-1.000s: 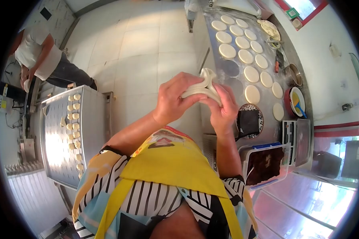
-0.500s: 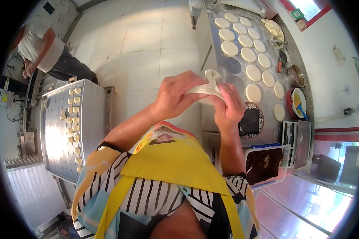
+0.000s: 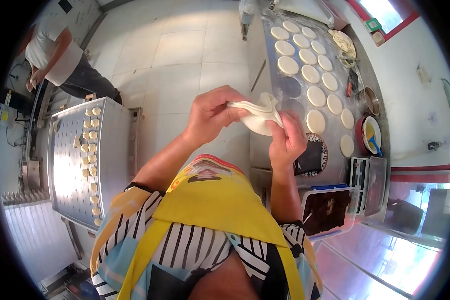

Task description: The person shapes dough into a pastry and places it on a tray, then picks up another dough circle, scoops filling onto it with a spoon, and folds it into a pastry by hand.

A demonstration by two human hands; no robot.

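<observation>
Between my two hands hangs a pale dough wrapper [image 3: 259,121], its edges partly pinched together and a fold standing up at the far side. My left hand [image 3: 214,114] grips its left end between thumb and fingers. On the other end, my right hand [image 3: 288,137] pinches the dough edge close to the fold. Whether anything lies inside the dough is hidden. Several flat round dough discs [image 3: 316,121] lie in rows on the floured steel worktop [image 3: 330,145] to the right of my hands.
Near my right forearm stand a clear tub [image 3: 330,210] of dark filling and a scale [image 3: 357,172]. A bowl with a blue-handled tool [image 3: 374,140] and a metal pot [image 3: 369,101] line the wall. At left are a perforated tray [image 3: 72,165] with small dough pieces and another person [image 3: 60,55].
My left hand has shifted slightly left and down. The dough is stretched wider, and its rounded underside now shows. The other person's hands have moved a little.
</observation>
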